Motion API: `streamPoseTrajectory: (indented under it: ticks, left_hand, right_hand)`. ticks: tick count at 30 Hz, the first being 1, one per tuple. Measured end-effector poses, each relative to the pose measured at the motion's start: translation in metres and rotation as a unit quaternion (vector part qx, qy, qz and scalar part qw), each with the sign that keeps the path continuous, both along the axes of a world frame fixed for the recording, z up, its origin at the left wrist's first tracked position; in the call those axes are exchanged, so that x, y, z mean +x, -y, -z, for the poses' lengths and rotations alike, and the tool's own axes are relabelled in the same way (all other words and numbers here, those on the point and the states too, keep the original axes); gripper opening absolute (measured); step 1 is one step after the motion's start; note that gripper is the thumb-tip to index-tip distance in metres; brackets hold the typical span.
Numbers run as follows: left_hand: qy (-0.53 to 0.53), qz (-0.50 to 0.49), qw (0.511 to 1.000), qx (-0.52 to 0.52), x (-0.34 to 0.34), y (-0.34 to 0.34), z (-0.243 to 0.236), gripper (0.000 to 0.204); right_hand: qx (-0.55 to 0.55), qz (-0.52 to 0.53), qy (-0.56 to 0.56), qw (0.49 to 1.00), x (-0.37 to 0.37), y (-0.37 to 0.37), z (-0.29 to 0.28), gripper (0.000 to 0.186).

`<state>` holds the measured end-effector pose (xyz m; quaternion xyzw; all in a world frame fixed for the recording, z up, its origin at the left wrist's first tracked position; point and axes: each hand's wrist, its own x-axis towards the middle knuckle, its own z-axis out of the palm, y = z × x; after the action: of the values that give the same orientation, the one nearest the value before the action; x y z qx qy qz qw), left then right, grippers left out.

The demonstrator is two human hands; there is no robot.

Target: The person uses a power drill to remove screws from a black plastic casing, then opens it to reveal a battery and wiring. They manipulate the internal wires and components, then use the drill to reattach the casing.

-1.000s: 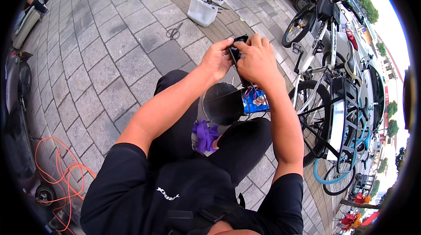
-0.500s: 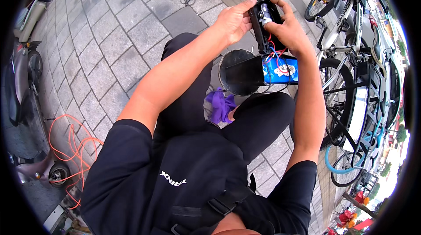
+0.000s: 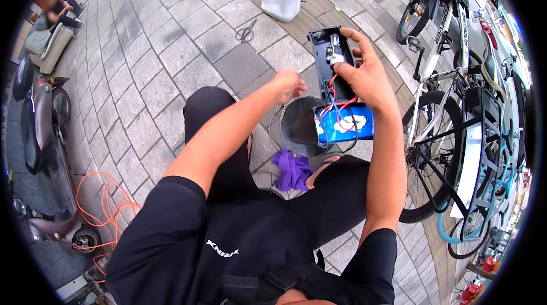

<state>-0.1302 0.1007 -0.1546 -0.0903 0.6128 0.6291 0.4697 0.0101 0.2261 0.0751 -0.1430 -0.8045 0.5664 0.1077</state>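
Grey paving (image 3: 154, 83) spreads under everything. To the right stands a white bicycle (image 3: 444, 31) with dark capital lettering along its frame, and at the left edge a scooter (image 3: 41, 123). The person's black shirt (image 3: 256, 225) carries slanted white lettering (image 3: 222, 248) on the chest. Beyond the knees sits a white container (image 3: 281, 2) with tools poking from its top; nearer is a round dark stand (image 3: 296, 125). The blue pack (image 3: 362, 124), printed with a white patch, lies at the stand's right side. A black case (image 3: 322, 40), open face up, is held tilted just beyond it. The right hand (image 3: 367, 74) grips the case's right side, thumb inside, fingers along the edge. The left hand (image 3: 289, 87) is apart from it, fingers loosely curled; whether it holds anything I cannot tell. A purple cloth (image 3: 293, 169) lies between the feet. Inside the case, by the thumb, sits a silver fitting (image 3: 335, 50); thin red wires (image 3: 332, 81) run from case to pack.
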Motion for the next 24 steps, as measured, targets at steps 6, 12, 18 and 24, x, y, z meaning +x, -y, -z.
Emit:
streamPoseTrajectory:
  ticks: [6, 12, 18, 24]
  left_hand:
    - [0.017, 0.100, 0.995, 0.023, 0.011, -0.007, 0.072, 0.022]
    - [-0.081, 0.183, 0.980, -0.008, 0.018, -0.015, 0.121, 0.053]
    - [-0.133, 0.214, 0.962, -0.103, 0.026, -0.014, 0.052, 0.069]
    - [-0.193, 0.166, 0.956, -0.144, 0.024, -0.019, 0.078, 0.074]
  right_hand:
    - [-0.062, -0.006, -0.051, 0.997, 0.008, -0.004, 0.007, 0.068]
    - [-0.074, -0.010, -0.055, 0.996, 0.007, -0.004, 0.009, 0.068]
    - [-0.056, -0.002, -0.096, 0.994, 0.010, -0.002, 0.010, 0.065]
    - [-0.053, 0.013, -0.047, 0.997, 0.009, 0.006, -0.002, 0.067]
